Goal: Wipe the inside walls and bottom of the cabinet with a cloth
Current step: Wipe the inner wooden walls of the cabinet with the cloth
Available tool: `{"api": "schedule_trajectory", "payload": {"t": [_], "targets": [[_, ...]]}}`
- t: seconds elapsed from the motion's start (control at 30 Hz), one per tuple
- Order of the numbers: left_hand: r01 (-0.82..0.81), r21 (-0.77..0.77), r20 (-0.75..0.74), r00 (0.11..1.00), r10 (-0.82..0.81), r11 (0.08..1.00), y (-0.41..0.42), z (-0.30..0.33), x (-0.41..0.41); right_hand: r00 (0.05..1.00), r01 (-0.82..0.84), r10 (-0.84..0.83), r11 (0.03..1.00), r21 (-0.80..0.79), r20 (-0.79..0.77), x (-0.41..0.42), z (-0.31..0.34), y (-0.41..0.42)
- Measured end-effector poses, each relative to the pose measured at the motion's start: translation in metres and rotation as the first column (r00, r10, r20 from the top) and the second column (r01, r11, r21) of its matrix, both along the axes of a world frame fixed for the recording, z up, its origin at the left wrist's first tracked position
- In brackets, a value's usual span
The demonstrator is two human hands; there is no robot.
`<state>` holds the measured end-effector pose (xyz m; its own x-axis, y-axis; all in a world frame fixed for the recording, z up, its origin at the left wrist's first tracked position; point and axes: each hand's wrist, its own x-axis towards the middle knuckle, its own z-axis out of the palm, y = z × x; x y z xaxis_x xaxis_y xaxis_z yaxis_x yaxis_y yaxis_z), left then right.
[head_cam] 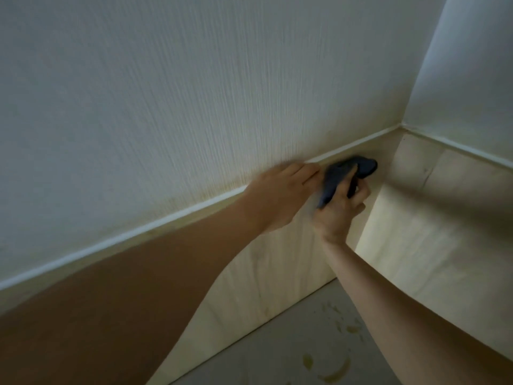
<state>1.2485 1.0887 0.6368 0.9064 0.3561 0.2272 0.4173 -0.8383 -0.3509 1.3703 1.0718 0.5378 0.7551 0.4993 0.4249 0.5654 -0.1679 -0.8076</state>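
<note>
The wall (pixel 166 93) looked like matt textured wallpaper, fine vertical ribbing all over. Below the wall, the cabinet panel (pixel 433 232) was pale wood, smooth, faint grain, slightly satiny. The cloth (pixel 337 176) up against the wall was dark, soft fabric. The cabinet bottom (pixel 291 343) was matt grey, stained yellowish.

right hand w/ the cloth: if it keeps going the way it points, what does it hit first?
The right hand grips the dark cloth and points up toward the inner corner. Going straight on, the cloth would likely meet the pale wood panel near that corner first, just below the white trim. Depth is unclear.
</note>
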Motion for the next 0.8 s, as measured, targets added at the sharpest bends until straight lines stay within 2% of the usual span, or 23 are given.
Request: {"api": "schedule_trajectory", "payload": {"t": [0.13,0.2,0.3,0.43,0.57,0.67,0.8], "targets": [[0.010,0.143,0.055,0.998,-0.018,0.990,-0.012,-0.007,-0.078,0.995,-0.065,0.065,0.998,-0.009,0.075,-0.049,0.015,-0.011],[-0.002,0.167,0.068,0.998,-0.009,0.986,-0.019,-0.008,-0.116,0.990,-0.065,0.066,0.998,-0.013,0.125,-0.069,0.020,-0.012],[-0.031,0.132,0.114,0.993,0.016,0.991,-0.032,-0.010,-0.158,0.972,-0.085,0.093,0.995,-0.047,0.215,-0.104,0.024,-0.016],[-0.112,0.094,0.174,0.980,0.094,0.989,-0.048,-0.015,-0.199,0.960,-0.120,0.130,0.991,-0.056,0.246,-0.148,0.024,-0.027],[-0.221,0.015,0.184,0.959,0.215,0.975,-0.060,-0.022,-0.224,0.933,-0.137,0.130,0.991,-0.004,0.336,-0.207,0.016,-0.038],[-0.266,0.015,0.174,0.950,0.260,0.964,-0.065,-0.025,-0.243,0.928,-0.210,0.190,0.977,0.029,0.319,-0.239,0.014,-0.047],[-0.270,-0.014,0.226,0.937,0.266,0.963,-0.065,-0.027,-0.247,0.948,-0.238,0.226,0.971,0.026,0.223,-0.225,0.009,-0.047]]}}
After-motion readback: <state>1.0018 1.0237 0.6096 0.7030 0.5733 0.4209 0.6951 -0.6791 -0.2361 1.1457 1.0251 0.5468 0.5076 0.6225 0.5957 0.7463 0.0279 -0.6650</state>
